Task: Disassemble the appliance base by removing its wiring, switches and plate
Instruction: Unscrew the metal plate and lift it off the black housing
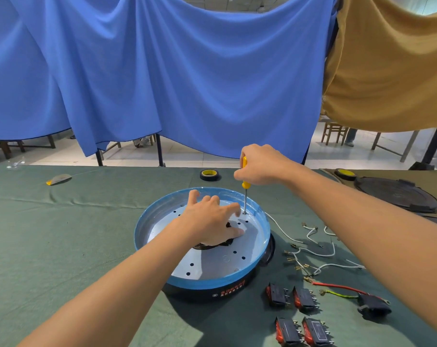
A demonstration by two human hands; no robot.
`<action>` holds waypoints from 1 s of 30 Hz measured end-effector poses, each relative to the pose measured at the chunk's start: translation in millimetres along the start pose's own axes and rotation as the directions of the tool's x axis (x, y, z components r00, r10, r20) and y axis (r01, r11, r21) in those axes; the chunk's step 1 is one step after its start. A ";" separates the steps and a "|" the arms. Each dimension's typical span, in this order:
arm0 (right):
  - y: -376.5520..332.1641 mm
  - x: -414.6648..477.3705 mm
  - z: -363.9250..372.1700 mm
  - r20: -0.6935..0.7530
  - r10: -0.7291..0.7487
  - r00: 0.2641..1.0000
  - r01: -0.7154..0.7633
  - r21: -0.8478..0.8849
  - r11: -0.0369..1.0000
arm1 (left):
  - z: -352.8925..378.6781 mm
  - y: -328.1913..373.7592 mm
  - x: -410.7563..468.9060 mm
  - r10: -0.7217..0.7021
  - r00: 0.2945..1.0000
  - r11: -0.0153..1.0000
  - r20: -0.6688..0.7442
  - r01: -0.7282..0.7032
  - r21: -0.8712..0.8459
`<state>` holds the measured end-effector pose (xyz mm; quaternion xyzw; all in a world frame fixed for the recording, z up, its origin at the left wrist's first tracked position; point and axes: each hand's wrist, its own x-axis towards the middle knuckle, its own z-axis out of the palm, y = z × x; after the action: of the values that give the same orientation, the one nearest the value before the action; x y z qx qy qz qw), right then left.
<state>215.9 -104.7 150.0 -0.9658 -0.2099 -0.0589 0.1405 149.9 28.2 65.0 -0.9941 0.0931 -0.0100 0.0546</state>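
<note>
Dark centre piece [225,243] mostly under the left hand [212,221]; base lettering [233,289] illegibly small

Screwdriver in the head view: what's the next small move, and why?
Probably turn the screwdriver to back the screw out. The right hand grips it upright, tip on a screw near the far-right edge of the plate. The left hand presses on the plate, steadying it. Four switches already lie on the cloth, so the plate seems next.
</note>
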 end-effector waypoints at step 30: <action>26.4 -17.1 35.9 -0.358 -0.217 0.908 0.296 0.180 0.938 | -5.0 -24.6 23.9 0.023 1.000 0.811 0.012 -0.011 -0.585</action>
<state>213.5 -123.8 106.3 -0.8826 -0.3144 -0.2145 0.2759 177.7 47.2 72.9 -0.9619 0.1000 0.0286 -0.2529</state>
